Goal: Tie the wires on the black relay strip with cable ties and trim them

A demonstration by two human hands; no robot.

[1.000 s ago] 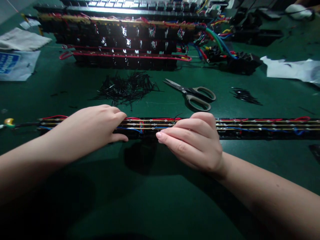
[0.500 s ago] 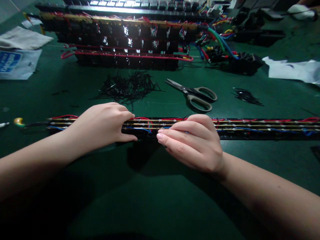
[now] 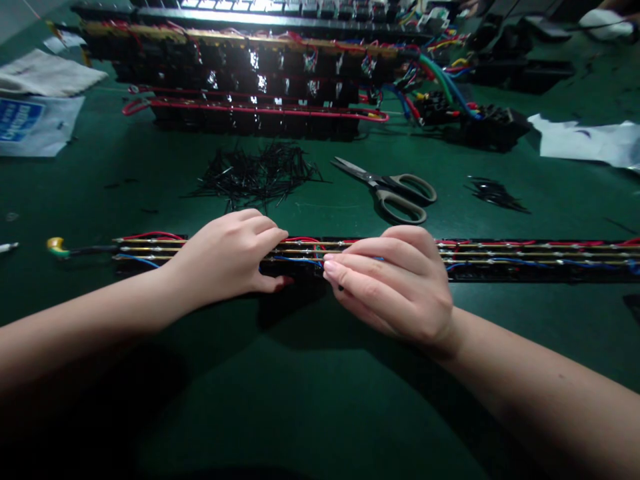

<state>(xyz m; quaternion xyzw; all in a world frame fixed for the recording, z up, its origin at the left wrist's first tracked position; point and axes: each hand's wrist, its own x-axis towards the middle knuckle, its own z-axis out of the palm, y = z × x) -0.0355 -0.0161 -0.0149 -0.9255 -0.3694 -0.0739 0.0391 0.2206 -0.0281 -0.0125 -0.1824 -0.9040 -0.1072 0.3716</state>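
The left grip [image 3: 233, 250] is a bare hand, and the left forearm [image 3: 125, 293] behind it is bare. The right grip [image 3: 400, 287] is also bare, with a short fingernail [image 3: 329, 266]; behind it, the bare right forearm [image 3: 525, 360] shows a small spot [image 3: 562, 377].

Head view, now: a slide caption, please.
Left hand and right hand at a long wired strip, scissors lying beyond.

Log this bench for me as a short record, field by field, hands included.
left hand: thumb and fingers straddling the wired strip
right hand: fingertips at the strip's near edge; grip unclear
scissors: lying beyond the strip, blades pointing left and away
black pieces: large pile left of scissors, smaller one right
back: larger wired assembly
surface: green table
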